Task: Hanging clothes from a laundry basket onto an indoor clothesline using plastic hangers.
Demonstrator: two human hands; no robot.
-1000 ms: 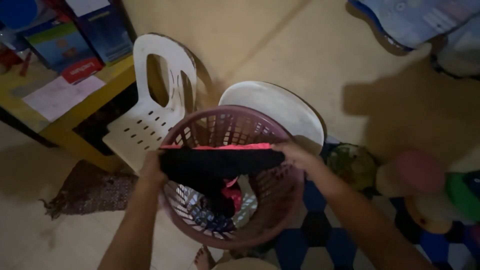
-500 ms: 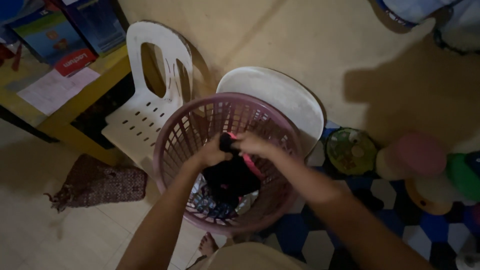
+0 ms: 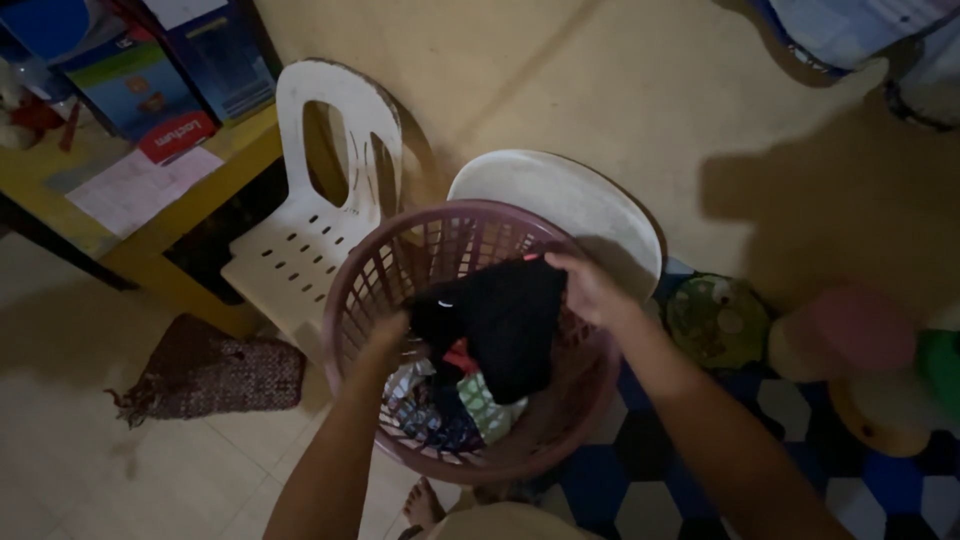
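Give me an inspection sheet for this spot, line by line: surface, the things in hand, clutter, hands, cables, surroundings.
Surface: pale tiled floor, with blue and white hexagon mats at the right.
Things in hand: black garment with a pink edge, held over the purple laundry basket; more clothes lie in the basket.
Clutter: brown woven mat on the floor; round coloured toys at the right.
Hands: left hand at the garment's lower end, right hand grips its top edge.
Cables: nothing seen.
Surroundings: white plastic chair, round white stool behind the basket, yellow table bearing boxes and paper; dim light.
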